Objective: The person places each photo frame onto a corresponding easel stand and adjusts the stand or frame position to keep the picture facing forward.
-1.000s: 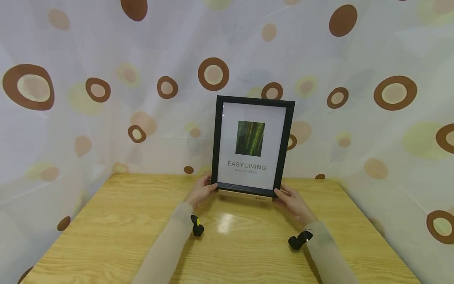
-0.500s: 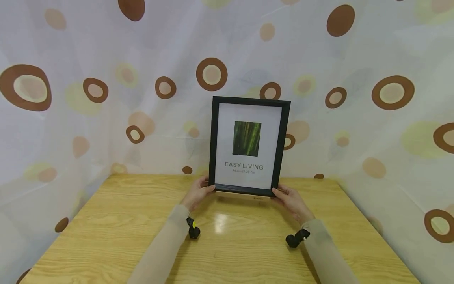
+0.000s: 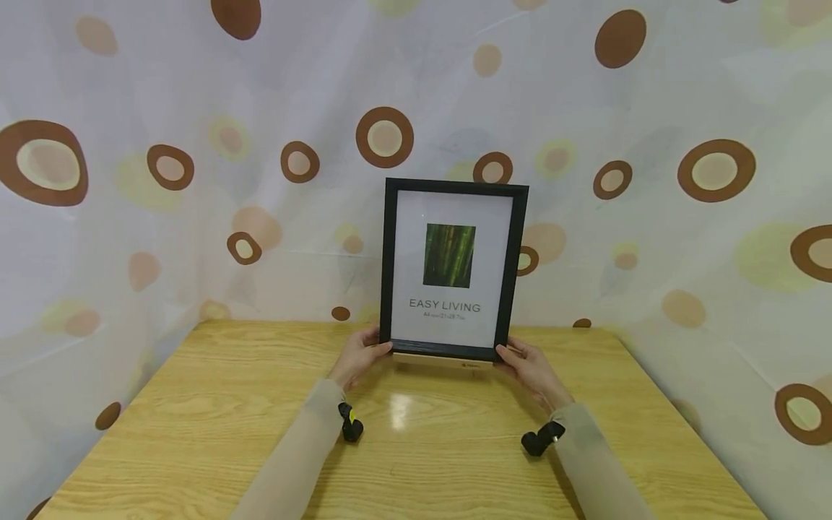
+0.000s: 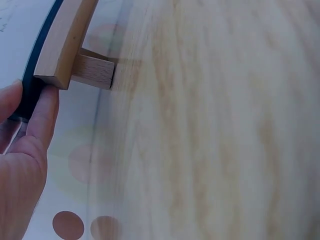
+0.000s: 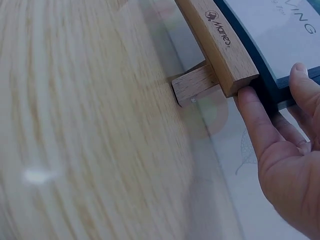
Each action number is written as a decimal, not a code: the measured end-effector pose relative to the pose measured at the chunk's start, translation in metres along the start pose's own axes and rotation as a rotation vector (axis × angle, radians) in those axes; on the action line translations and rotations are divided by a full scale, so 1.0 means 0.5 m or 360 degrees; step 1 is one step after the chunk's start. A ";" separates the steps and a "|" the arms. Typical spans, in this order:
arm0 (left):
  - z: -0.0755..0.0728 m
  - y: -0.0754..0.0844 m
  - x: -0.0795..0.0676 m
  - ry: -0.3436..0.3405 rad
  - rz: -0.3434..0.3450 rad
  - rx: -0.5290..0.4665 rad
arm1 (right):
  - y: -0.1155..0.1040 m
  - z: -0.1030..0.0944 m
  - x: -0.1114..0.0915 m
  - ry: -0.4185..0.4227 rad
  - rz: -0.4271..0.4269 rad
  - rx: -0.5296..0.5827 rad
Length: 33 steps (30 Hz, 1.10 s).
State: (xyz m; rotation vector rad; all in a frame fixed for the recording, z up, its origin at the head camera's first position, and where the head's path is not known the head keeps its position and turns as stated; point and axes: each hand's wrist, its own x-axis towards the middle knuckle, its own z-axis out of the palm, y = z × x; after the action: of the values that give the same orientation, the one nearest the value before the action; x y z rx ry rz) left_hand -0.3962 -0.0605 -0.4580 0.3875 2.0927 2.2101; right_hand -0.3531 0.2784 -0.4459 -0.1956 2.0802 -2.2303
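Observation:
A black picture frame (image 3: 448, 260) with a green bamboo print and the words "EASY LIVING" stands nearly upright, leaning back slightly, toward the back of the table. Its lower edge sits on the ledge of a light wooden stand (image 3: 442, 360). My left hand (image 3: 356, 359) grips the lower left corner, thumb in front and fingers round the side and underneath. The lower right corner is held likewise by my right hand (image 3: 534, 372). In both wrist views an index finger touches the end of the wooden ledge (image 5: 220, 45), and a stand foot (image 4: 94, 70) shows on the table.
The wood-grain table (image 3: 416, 462) spreads out in front of the frame. A dotted curtain (image 3: 292, 87) hangs close behind the table and down both sides. Small black cameras (image 3: 543, 438) are strapped to both wrists.
The frame has shifted slightly left and turned a little straighter, with both hands keeping hold of its lower corners. The head view has also drifted a little.

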 end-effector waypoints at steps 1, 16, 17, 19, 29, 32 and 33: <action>-0.002 0.000 -0.001 0.0003 0.0003 0.0012 | 0.001 0.001 0.002 -0.0006 -0.0008 -0.0003; -0.032 0.008 -0.023 0.0045 -0.0020 -0.0004 | 0.004 0.028 0.014 -0.0067 -0.0012 -0.0061; -0.034 0.010 -0.025 0.0054 -0.0027 0.0001 | 0.004 0.029 0.016 -0.0076 -0.0013 -0.0073; -0.038 0.013 -0.028 0.0061 -0.0034 0.0029 | 0.003 0.033 0.019 -0.0083 -0.0017 -0.0077; -0.056 0.017 -0.038 0.0066 -0.0022 0.0076 | 0.008 0.050 0.031 -0.0072 -0.0027 -0.0070; -0.063 0.017 -0.039 0.0066 -0.0015 0.0107 | 0.009 0.055 0.033 -0.0097 -0.0038 -0.0064; -0.066 0.018 -0.040 0.0077 -0.0019 0.0120 | 0.009 0.057 0.034 -0.0099 -0.0039 -0.0057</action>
State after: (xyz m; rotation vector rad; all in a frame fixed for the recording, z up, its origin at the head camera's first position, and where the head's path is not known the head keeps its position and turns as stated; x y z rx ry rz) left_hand -0.3835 -0.0976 -0.4531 0.3291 2.2023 2.1602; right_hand -0.3658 0.2474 -0.4481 -0.2908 2.0978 -2.1724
